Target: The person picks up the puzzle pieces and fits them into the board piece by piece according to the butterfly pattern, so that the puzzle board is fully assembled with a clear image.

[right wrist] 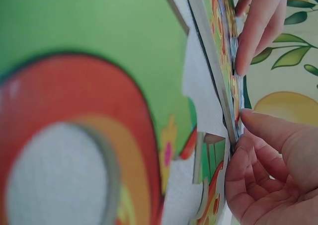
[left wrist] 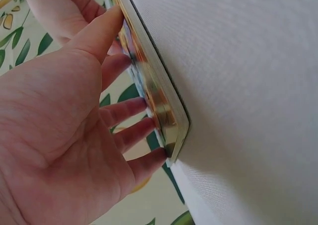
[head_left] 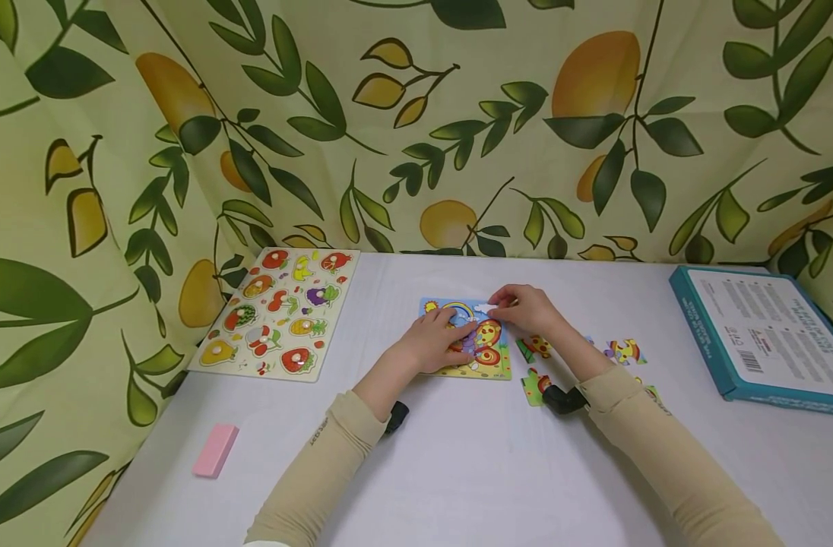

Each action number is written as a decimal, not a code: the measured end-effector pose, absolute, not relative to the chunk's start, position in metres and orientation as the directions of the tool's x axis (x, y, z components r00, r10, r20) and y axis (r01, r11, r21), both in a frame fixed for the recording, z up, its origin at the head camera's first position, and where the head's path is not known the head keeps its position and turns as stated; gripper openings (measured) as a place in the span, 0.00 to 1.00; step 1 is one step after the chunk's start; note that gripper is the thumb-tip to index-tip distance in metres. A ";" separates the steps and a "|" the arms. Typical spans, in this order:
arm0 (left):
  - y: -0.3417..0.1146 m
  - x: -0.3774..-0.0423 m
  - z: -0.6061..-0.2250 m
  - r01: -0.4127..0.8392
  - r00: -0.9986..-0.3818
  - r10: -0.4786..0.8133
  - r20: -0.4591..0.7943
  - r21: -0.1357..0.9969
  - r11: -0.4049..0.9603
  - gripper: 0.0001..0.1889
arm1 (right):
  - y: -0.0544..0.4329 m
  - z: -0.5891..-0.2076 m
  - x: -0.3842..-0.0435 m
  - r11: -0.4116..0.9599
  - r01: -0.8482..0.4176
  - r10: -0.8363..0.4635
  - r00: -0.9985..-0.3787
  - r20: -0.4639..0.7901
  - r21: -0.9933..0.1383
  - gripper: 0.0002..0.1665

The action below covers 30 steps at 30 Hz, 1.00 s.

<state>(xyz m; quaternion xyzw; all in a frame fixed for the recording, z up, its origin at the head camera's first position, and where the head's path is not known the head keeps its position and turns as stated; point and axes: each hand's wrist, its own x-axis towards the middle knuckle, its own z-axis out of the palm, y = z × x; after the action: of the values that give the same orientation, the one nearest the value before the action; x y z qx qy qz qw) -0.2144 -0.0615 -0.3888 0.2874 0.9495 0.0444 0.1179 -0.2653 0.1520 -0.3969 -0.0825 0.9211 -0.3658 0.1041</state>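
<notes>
A butterfly jigsaw puzzle [head_left: 488, 357] in a flat board lies on the white table, its right side showing a red and yellow wing under a rainbow. My left hand [head_left: 426, 342] rests across the puzzle's left half, fingers spread; in the left wrist view its fingertips touch the face near the board's edge [left wrist: 161, 101]. At the upper right corner my right hand [head_left: 526, 308] pinches a puzzle piece, mostly hidden by the fingers, beside a white patch [head_left: 485, 308]. In the right wrist view the thumb and curled fingers [right wrist: 238, 173] meet at the board's edge.
Loose puzzle pieces [head_left: 625, 350] lie right of the board, some under the right forearm. A fruit peg board [head_left: 330, 334] stands at the left, a pink block [head_left: 216, 450] nearer. A blue-edged box [head_left: 711, 334] lies at the right. Patterned cloth [head_left: 457, 152] hangs behind.
</notes>
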 end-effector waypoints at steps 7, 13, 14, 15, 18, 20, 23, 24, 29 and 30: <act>-0.061 -0.215 -0.389 0.536 -0.807 0.557 -0.197 0.154 0.830 0.33 | 0.152 -0.398 -0.265 0.720 -0.072 -0.228 -0.964 -0.137 -0.690 0.16; -0.061 -0.215 -0.389 0.537 -0.806 0.559 -0.196 0.154 0.829 0.33 | 0.152 -0.397 -0.266 0.723 -0.074 -0.228 -0.964 -0.136 -0.687 0.16; -0.061 -0.215 -0.389 0.538 -0.806 0.559 -0.196 0.154 0.829 0.33 | 0.152 -0.397 -0.266 0.723 -0.075 -0.229 -0.964 -0.135 -0.687 0.16; -0.061 -0.215 -0.389 0.539 -0.806 0.559 -0.195 0.152 0.829 0.33 | 0.152 -0.397 -0.267 0.724 -0.077 -0.229 -0.964 -0.133 -0.686 0.15; -0.061 -0.216 -0.389 0.541 -0.806 0.560 -0.191 0.144 0.829 0.33 | 0.152 -0.398 -0.267 0.722 -0.079 -0.231 -0.964 -0.132 -0.687 0.15; -0.061 -0.216 -0.390 0.541 -0.807 0.559 -0.188 0.141 0.829 0.33 | 0.152 -0.398 -0.267 0.720 -0.077 -0.231 -0.964 -0.134 -0.689 0.15; -0.061 -0.217 -0.391 0.543 -0.808 0.559 -0.185 0.135 0.829 0.33 | 0.151 -0.398 -0.267 0.720 -0.076 -0.231 -0.964 -0.135 -0.690 0.15; -0.061 -0.217 -0.391 0.544 -0.808 0.560 -0.184 0.133 0.828 0.33 | 0.151 -0.398 -0.267 0.720 -0.076 -0.231 -0.964 -0.135 -0.690 0.15; -0.061 -0.217 -0.392 0.546 -0.809 0.561 -0.178 0.127 0.828 0.33 | 0.150 -0.399 -0.268 0.722 -0.087 -0.237 -0.963 -0.127 -0.686 0.13; -0.061 -0.217 -0.392 0.547 -0.808 0.561 -0.177 0.126 0.828 0.33 | 0.150 -0.399 -0.268 0.723 -0.091 -0.241 -0.962 -0.127 -0.685 0.12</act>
<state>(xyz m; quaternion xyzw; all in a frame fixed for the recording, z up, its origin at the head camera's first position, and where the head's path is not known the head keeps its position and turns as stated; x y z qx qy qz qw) -0.2173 -0.0605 -0.3916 0.2916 0.9503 0.0347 0.1037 -0.2681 0.1498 -0.3987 -0.0899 0.9222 -0.3614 0.1040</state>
